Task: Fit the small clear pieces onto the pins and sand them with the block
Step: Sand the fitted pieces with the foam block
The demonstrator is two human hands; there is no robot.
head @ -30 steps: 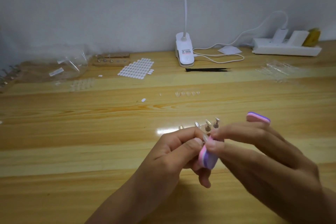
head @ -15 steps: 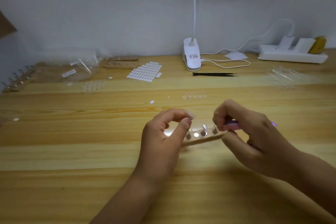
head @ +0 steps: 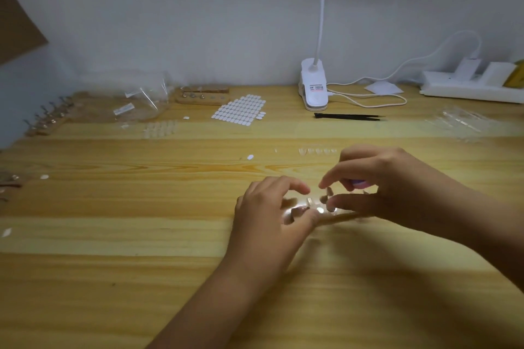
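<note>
The narrow wooden strip lies on the pale, grained wood counter, between the two hands. Short metal pins stand up from it and catch the light. The left hand curls its fingers and thumb round the strip's left end and grips it. The right hand keeps the pink and lilac sanding block tucked in its curled fingers. Its forefinger and thumb reach out to either side of one pin, but motion blur hides whether a clear piece sits between them.

Just beyond the hands a short row of small clear pieces lies on the counter. A lone white oval sticker lies to their left.

Farther back are a sheet of white oval stickers in neat rows, slim black tweezers and a white clip lamp with a bendy neck. A crumpled clear plastic bag sits at the back left beside a second wooden pin block. A white power strip lies against the wall at the right.
</note>
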